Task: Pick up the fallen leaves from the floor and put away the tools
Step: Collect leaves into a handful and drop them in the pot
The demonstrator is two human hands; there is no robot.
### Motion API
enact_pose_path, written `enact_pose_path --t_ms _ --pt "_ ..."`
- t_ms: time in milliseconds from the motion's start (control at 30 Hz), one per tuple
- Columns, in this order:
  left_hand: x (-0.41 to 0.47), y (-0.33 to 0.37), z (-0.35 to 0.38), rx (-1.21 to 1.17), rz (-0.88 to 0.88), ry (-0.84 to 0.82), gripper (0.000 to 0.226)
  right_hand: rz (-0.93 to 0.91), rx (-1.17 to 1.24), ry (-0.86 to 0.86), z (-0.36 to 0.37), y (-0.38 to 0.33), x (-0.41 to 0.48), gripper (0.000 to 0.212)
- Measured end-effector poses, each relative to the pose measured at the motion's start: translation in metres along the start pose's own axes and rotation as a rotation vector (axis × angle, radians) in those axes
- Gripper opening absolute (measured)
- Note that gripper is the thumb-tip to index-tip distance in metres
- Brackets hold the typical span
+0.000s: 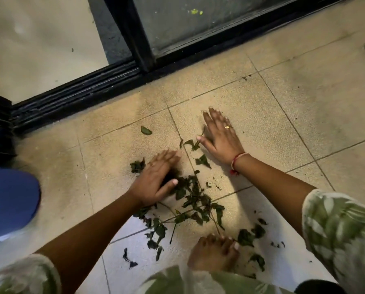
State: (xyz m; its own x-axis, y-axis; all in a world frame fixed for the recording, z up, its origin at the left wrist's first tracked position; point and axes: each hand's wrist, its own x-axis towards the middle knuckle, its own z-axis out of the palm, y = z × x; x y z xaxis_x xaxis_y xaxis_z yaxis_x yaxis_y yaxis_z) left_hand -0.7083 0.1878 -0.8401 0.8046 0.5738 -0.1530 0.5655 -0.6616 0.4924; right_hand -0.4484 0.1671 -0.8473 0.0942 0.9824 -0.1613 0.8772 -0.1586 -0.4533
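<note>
Leaves [195, 194] lie in a loose, dark heap on the tiled floor [283, 128] between my two hands. Thin twigs run through them toward my bare foot [214, 253], and more scraps are strewn on either side of it. One stray leaf [146, 130] sits apart, nearer the black door track [75, 98].

I judge this stuff to be very light and limp. The blades are thin and soft, some are still joined to springy stems, and there are small crumbs among them. A pinch would lift only a few pieces, and the crumbs would slip between my fingers. The better way is to rake it all together with flat palms. Then I would scoop from both sides of the heap, low against the tile, or grasp the twigs where they bunch so that their leaves come along.

My left hand [156, 179] lies palm down at the left edge of the heap, with the fingers close together and slightly arched and the thumb tip touching the leaves. It is blurred, so I cannot be sure nothing is caught under the fingers, but it looks released, pressing rather than grasping. My right hand [218, 134] is laid flat on the floor beyond the heap. Its fingers are straight and spread, the thumb is beside a small sprig, and it grips nothing.
</note>
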Motion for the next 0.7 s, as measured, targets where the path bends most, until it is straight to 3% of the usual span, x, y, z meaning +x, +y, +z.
enact_pose_path --t_ms 67,133,267,400,467,533,700 --pt "-0.009 -0.005 -0.008 -0.119 -0.267 0.245 0.071 -0.038 -0.014 -0.046 0.006 -0.020 0.018 0.076" --pt "-0.011 -0.022 -0.017 -0.143 -0.458 0.346 0.076 -0.104 -0.048 -0.123 0.013 -0.042 0.028 0.075" --pt "0.011 -0.054 -0.017 -0.065 -0.583 0.211 0.081 -0.406 -0.214 -0.309 0.044 -0.083 -0.002 0.071" --pt "0.049 -0.060 -0.017 -0.014 -0.608 0.181 0.068 -0.652 -0.132 -0.371 0.053 -0.096 -0.050 0.069" --pt "0.058 -0.054 -0.016 -0.003 -0.481 0.135 0.067 -0.571 -0.038 -0.304 0.038 -0.081 -0.056 0.065" --pt "0.058 -0.040 -0.009 0.002 -0.319 0.062 0.073 -0.316 0.061 -0.197 0.015 -0.052 -0.044 0.063" --pt "0.036 0.001 0.001 -0.115 0.041 -0.127 0.073 0.213 -0.057 0.137 -0.048 0.061 0.035 0.065"
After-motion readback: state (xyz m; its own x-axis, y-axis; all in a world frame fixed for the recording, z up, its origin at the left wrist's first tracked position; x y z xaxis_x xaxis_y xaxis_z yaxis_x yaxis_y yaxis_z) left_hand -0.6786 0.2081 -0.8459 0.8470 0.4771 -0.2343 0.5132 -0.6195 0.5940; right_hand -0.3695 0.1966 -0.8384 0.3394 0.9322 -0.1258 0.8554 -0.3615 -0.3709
